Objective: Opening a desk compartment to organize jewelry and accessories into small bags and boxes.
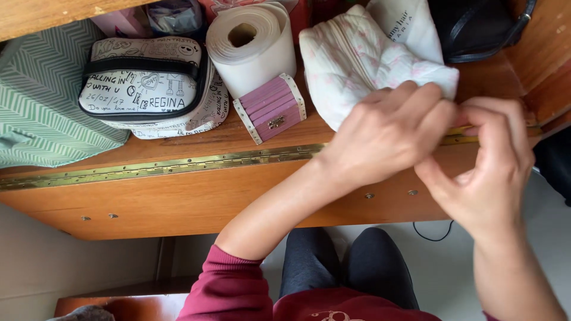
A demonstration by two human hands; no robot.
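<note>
At the far left a green striped cloth (41,101) lies slumped against a doodle-covered white pouch (148,86) with a black band. Neither is in your way, but the cloth hangs toward the hinge (178,163) of the wooden worktop (196,196) and could catch in it if the flap moves.

Next comes a roll of paper (253,44) lying on its side, with a small pink chest (272,108) touching its lower edge. If you tug hard to the right, the roll may shift and push the chest toward the hinge line.

Your left hand (386,134) rests on the corner of the white quilted pouch (363,59), which lies on the worktop near the back. Its fingers (425,104) are curled and pinching there, though I cannot tell exactly what they grip. Your right hand (485,172) meets it, fingers closed in a pinch at the same spot, and what they hold is hidden. A sharp pull could slip the grip or drag the pouch over the edge.

A black bag (482,27) sits behind, close enough to snag.
</note>
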